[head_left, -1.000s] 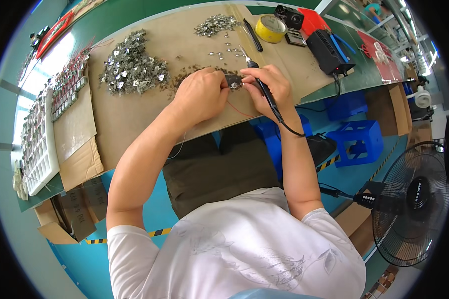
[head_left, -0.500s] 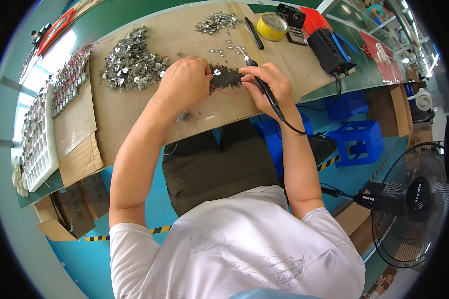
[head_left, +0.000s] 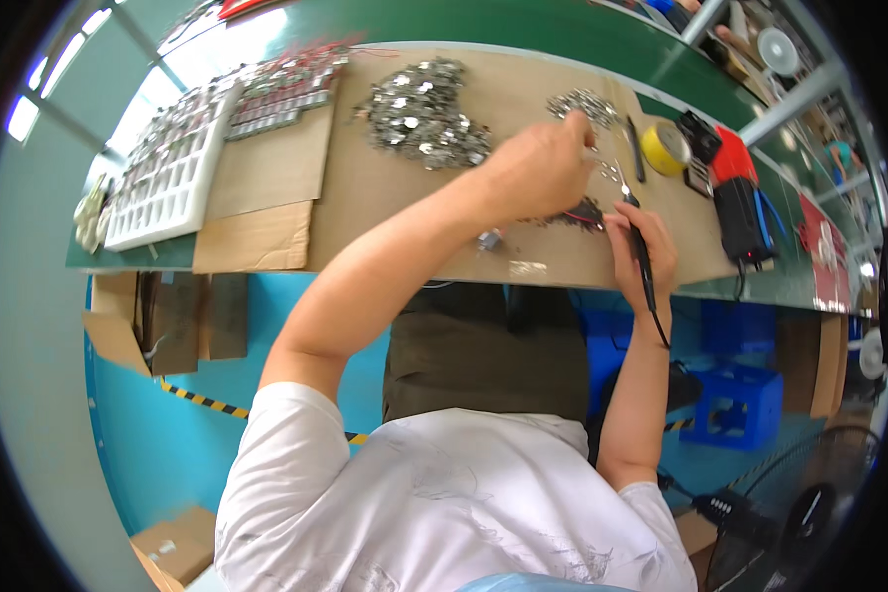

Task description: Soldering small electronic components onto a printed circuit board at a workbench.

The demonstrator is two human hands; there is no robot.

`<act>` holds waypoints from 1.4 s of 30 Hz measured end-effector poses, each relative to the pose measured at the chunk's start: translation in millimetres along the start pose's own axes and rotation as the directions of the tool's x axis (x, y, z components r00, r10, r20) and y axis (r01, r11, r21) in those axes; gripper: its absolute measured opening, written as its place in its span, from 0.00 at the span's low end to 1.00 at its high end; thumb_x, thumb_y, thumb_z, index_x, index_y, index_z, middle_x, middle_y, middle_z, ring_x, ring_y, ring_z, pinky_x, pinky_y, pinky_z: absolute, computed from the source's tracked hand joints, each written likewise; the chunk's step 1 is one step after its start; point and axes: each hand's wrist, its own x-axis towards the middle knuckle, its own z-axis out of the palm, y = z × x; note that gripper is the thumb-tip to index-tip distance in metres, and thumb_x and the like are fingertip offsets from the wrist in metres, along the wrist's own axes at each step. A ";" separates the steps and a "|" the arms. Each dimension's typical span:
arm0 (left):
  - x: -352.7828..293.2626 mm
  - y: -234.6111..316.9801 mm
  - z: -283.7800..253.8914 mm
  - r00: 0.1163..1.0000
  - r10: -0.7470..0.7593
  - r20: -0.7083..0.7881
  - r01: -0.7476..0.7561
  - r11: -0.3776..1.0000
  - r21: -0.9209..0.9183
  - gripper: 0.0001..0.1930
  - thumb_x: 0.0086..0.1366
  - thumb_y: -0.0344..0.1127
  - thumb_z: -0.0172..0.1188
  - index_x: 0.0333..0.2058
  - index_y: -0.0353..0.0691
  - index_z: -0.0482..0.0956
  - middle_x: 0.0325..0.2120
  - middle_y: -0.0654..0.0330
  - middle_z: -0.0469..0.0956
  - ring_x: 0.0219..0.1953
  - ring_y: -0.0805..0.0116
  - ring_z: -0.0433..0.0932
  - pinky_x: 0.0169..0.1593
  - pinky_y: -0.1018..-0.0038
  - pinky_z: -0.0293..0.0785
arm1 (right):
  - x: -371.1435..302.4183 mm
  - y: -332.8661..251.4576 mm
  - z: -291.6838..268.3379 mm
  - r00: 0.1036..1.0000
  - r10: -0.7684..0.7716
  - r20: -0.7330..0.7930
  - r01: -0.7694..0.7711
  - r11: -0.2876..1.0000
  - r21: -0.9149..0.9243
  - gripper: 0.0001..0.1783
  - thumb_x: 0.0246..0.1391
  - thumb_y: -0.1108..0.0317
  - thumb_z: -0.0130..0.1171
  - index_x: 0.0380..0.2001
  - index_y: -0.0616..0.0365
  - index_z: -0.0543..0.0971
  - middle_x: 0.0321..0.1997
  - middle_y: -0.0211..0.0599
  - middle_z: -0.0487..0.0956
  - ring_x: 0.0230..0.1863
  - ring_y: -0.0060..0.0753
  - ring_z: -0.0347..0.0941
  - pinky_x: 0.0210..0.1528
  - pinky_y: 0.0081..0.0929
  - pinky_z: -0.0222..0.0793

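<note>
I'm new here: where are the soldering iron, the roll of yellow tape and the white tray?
Soldering iron [head_left: 645, 264]: head view, on its black handle.
Roll of yellow tape [head_left: 657, 158]: head view, on its outer side.
White tray [head_left: 211, 170]: head view, on its right-hand edge.

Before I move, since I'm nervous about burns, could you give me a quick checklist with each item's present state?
1. Soldering iron held in the right hand: ok.
2. Iron's tip apart from the left hand: ok, though close.
3. Left fingers' grip on any part: cannot tell, blurred.
4. Yellow tape roll apart from the tip: ok.
5. Tip's heat: cannot tell.
</note>
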 end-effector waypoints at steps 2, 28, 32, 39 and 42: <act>8.9 -2.7 -1.7 0.999 0.007 -0.038 -0.006 1.000 0.029 0.11 0.67 0.35 0.61 0.41 0.33 0.76 0.26 0.42 0.82 0.32 0.40 0.83 0.36 0.53 0.78 | 0.7 -0.9 2.7 0.999 0.025 -0.038 -0.025 1.000 -0.001 0.13 0.56 0.80 0.66 0.45 0.60 0.83 0.33 0.39 0.86 0.36 0.41 0.80 0.40 0.31 0.75; -16.2 -5.6 24.3 0.971 0.039 0.235 -0.057 0.996 0.068 0.08 0.56 0.33 0.63 0.30 0.32 0.80 0.29 0.50 0.80 0.33 0.53 0.81 0.41 0.61 0.78 | -44.1 7.6 -2.7 0.900 0.279 -0.336 -0.143 0.915 0.377 0.06 0.62 0.76 0.59 0.32 0.67 0.81 0.20 0.32 0.79 0.16 0.17 0.74 0.20 0.14 0.66; -16.4 -4.7 24.4 0.968 0.020 0.252 -0.045 0.995 0.091 0.09 0.56 0.33 0.63 0.30 0.32 0.80 0.29 0.49 0.80 0.33 0.52 0.81 0.41 0.61 0.78 | -41.6 5.5 -2.5 0.896 0.299 -0.330 -0.165 0.912 0.377 0.06 0.61 0.76 0.59 0.31 0.67 0.82 0.20 0.32 0.79 0.16 0.17 0.74 0.20 0.14 0.65; -16.9 -5.3 26.4 0.966 0.008 0.260 -0.041 0.992 0.121 0.09 0.57 0.33 0.63 0.31 0.31 0.80 0.30 0.48 0.81 0.34 0.50 0.81 0.42 0.60 0.78 | -41.4 6.2 -3.9 0.920 0.242 -0.307 -0.153 0.945 0.288 0.06 0.60 0.77 0.59 0.29 0.65 0.83 0.19 0.30 0.78 0.15 0.16 0.71 0.20 0.15 0.63; -16.7 -4.5 25.6 0.965 0.008 0.264 -0.039 0.993 0.113 0.09 0.57 0.33 0.63 0.31 0.31 0.80 0.30 0.47 0.81 0.34 0.49 0.81 0.42 0.60 0.78 | -41.4 9.4 -3.6 0.924 0.231 -0.305 -0.145 0.949 0.280 0.06 0.60 0.77 0.59 0.29 0.64 0.83 0.18 0.30 0.77 0.15 0.16 0.71 0.20 0.15 0.63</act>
